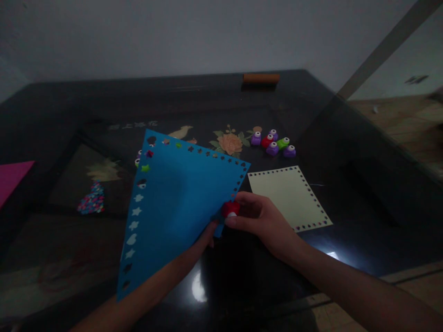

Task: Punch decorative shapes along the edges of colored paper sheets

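Observation:
My left hand (pixel 206 234) grips the lower right part of a blue sheet of paper (pixel 176 198), which is tilted up off the table. Star, heart and flower shaped holes run along several of its edges. In my right hand (pixel 258 216) is a red craft punch (pixel 230 209), held between thumb and fingers at the sheet's right edge. The hand and punch cover that part of the edge, so I cannot tell whether the punch is pressed. To the right lies a cream sheet (pixel 285 196) with small holes around its border.
Several purple, red and green craft punches (pixel 272 148) stand together behind the cream sheet; more are partly hidden behind the blue one. A heap of coloured paper bits (pixel 92 199) lies left, near a pink sheet (pixel 13 179). A brown cylinder (pixel 260 78) rests at the dark table's (pixel 173 94) far edge.

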`<act>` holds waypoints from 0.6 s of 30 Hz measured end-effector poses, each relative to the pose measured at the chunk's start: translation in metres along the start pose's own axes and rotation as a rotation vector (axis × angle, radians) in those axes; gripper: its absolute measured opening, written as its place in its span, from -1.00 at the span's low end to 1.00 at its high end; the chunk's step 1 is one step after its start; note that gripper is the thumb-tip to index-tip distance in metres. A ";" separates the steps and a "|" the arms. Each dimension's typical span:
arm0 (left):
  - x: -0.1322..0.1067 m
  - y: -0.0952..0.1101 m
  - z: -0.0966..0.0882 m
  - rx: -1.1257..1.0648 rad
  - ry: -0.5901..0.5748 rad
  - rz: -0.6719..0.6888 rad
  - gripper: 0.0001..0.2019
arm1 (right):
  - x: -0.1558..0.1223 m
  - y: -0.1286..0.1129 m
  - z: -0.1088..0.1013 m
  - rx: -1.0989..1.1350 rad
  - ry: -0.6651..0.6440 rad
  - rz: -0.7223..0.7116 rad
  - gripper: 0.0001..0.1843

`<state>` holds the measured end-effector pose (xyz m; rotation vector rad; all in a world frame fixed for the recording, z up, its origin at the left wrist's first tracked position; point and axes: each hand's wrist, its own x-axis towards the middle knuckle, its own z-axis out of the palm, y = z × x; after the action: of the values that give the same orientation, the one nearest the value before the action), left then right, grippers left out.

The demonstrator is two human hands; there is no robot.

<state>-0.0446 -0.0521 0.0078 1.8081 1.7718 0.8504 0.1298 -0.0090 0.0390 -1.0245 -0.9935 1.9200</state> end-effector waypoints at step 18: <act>-0.007 -0.008 0.007 0.053 0.027 0.044 -0.51 | 0.000 -0.001 0.002 0.021 -0.024 -0.033 -0.75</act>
<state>-0.0449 -0.0584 -0.0034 1.8838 1.7935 0.8565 0.1280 -0.0088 0.0407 -0.9689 -0.9954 1.9166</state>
